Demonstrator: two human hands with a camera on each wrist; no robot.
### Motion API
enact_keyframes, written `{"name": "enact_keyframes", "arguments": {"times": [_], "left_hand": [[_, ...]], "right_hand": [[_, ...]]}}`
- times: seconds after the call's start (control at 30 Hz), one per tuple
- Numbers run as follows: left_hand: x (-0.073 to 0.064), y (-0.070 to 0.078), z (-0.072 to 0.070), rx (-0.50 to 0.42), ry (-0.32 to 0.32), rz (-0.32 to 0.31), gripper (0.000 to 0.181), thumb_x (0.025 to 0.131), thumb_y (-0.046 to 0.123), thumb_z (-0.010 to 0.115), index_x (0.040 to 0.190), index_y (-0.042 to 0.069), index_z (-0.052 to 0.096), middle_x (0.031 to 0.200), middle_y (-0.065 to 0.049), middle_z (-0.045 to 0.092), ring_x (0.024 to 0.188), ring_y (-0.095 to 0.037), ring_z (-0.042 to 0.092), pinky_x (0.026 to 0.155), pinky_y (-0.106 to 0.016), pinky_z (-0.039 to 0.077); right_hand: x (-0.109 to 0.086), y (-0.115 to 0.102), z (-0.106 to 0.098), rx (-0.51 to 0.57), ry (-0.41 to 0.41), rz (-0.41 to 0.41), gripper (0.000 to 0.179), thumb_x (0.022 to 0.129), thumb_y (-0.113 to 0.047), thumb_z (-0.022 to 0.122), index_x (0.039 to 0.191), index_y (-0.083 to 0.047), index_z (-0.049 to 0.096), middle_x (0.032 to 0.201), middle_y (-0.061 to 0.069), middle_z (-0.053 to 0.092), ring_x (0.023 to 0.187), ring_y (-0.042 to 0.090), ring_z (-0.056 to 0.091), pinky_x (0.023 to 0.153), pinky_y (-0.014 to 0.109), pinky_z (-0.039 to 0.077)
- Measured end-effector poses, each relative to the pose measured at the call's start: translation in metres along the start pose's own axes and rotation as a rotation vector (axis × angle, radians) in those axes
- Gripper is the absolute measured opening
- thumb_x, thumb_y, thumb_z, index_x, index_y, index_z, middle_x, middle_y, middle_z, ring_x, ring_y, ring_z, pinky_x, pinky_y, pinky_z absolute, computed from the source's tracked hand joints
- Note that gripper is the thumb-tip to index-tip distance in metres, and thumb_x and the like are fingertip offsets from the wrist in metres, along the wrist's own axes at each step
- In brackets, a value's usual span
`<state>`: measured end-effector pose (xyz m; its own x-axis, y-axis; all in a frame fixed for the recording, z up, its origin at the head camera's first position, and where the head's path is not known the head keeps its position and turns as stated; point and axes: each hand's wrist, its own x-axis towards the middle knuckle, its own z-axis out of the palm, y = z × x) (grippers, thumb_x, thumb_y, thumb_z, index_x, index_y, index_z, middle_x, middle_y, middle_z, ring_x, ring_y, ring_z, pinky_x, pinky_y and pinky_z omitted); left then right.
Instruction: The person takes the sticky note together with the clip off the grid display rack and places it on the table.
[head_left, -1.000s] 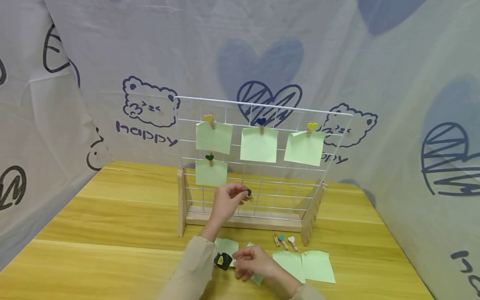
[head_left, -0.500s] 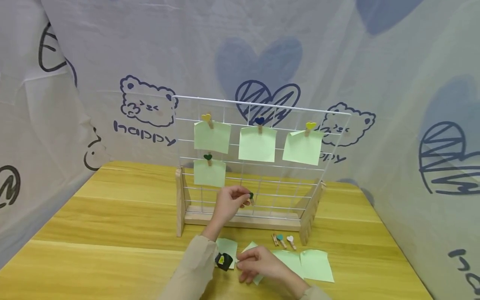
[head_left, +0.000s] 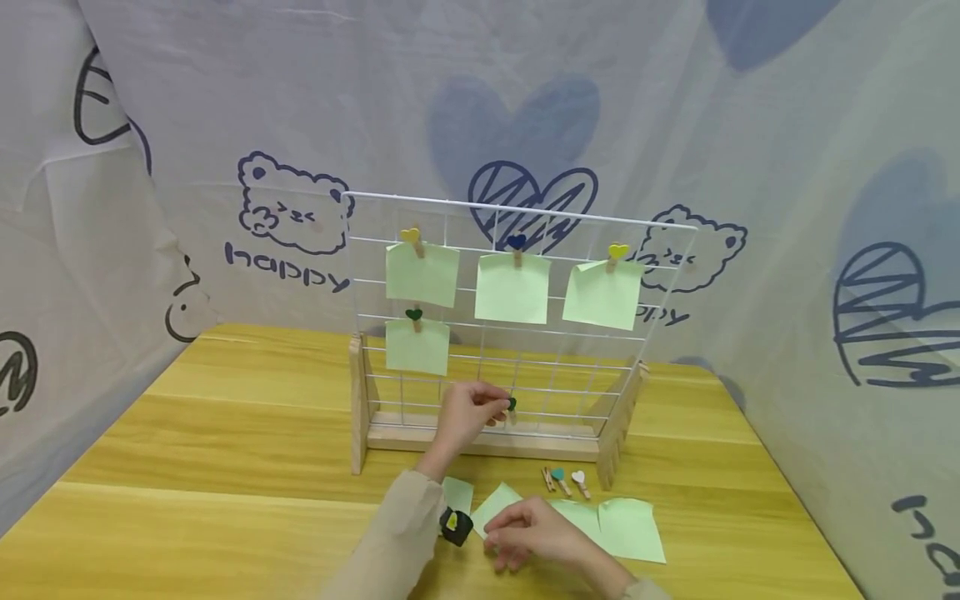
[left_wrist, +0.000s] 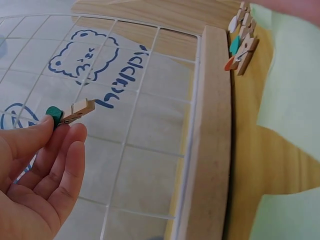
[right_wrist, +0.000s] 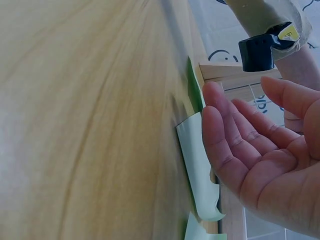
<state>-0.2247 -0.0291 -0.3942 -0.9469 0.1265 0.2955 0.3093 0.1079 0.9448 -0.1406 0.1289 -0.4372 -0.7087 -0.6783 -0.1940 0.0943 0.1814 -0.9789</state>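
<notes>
Left hand has lowered its green-heart clothespin.

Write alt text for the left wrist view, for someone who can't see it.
A person's left hand pinches a green-topped clothespin in front of a white wire grid on a wooden base. Beside the base, three more clothespins and pale green papers lie on a wooden table.

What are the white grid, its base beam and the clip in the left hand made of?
White grid: probably coated metal, from its thin, straight wires.
Base beam: likely plain wood, pale tan and matte.
Clip: apparently bare wood, from its pale, squared clothes-peg body; its green heart, evenly coloured, could be painted wood or plastic.
</notes>
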Motion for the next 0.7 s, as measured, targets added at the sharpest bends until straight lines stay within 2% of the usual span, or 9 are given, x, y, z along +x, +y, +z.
{"name": "enact_keyframes", "arguments": {"times": [0.13,0.4,0.7], "left_hand": [[0.000,-0.008,0.004,0.011,-0.002,-0.021,0.009,0.080,-0.001,0.064,0.084,-0.008,0.065,0.072,-0.015,0.065,0.057,-0.022,0.062,0.052,-0.028,0.052],[-0.003,-0.014,0.011,-0.003,-0.016,-0.089,0.008,0.079,-0.002,0.065,0.079,-0.010,0.061,0.067,-0.014,0.063,0.057,-0.028,0.062,0.050,-0.026,0.051],[-0.007,-0.020,0.020,-0.003,-0.042,-0.182,0.005,0.076,-0.006,0.065,0.077,-0.011,0.063,0.066,-0.013,0.063,0.052,-0.018,0.060,0.050,-0.027,0.052]], "right_hand": [[-0.002,0.001,-0.002,0.009,-0.037,-0.019,0.030,0.090,-0.008,0.051,0.104,0.019,0.053,0.089,0.032,0.060,0.063,0.008,0.061,0.054,0.019,0.050],[-0.007,0.008,-0.001,-0.019,-0.030,-0.003,0.028,0.089,-0.010,0.054,0.099,0.016,0.058,0.083,0.029,0.062,0.062,0.010,0.061,0.053,0.021,0.050],[-0.013,0.014,-0.004,-0.025,-0.046,-0.011,0.028,0.090,-0.012,0.053,0.096,0.015,0.059,0.084,0.028,0.062,0.062,0.010,0.060,0.052,0.020,0.049]]}}
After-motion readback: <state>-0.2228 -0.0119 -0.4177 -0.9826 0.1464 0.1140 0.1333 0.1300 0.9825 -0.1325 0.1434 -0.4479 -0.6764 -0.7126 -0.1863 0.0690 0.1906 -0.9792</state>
